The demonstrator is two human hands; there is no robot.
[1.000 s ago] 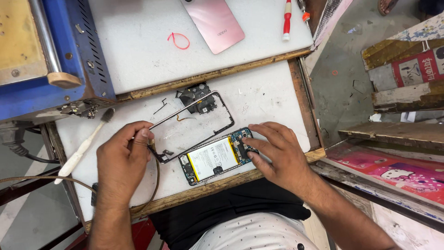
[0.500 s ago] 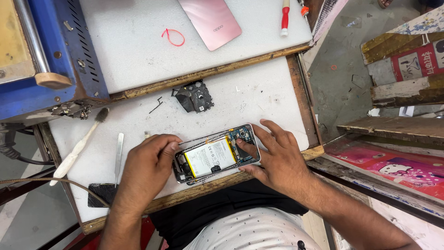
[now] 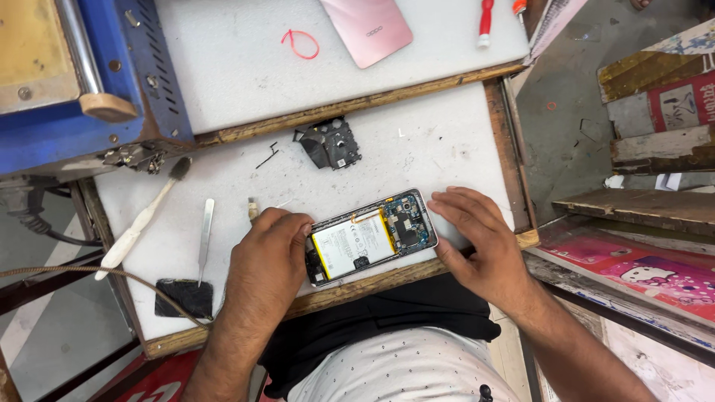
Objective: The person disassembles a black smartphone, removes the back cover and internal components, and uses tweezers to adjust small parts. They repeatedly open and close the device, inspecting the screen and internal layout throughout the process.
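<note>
- The opened phone lies back-up on the white bench, close to the near wooden edge, between your two hands.
- Inside its frame you can see a white battery with a yellow border in the middle and a dark circuit board with blue parts at the right end; the left end is darker and partly hidden by your fingers.
- Its long axis runs left to right, slightly tilted, with the right end a little farther from you than the left.
- Your left hand is curled, fingertips touching the phone's left end; it presses rather than grips, and I cannot tell whether it pinches anything.
- Your right hand is open and flat, fingers spread, resting on the bench just beside the phone's right end; it holds nothing.
- Half a second ago your right fingers lay on the circuit-board end; they are now off it and to the side. The phone itself has barely shifted.
- Farther back lies a black plastic cover piece, with a small dark clip to its left.
- To the left lie metal tweezers, a white brush and a black square pad.
- On the rear board rest a pink back cover, a red rubber band and a red-handled screwdriver.
</note>
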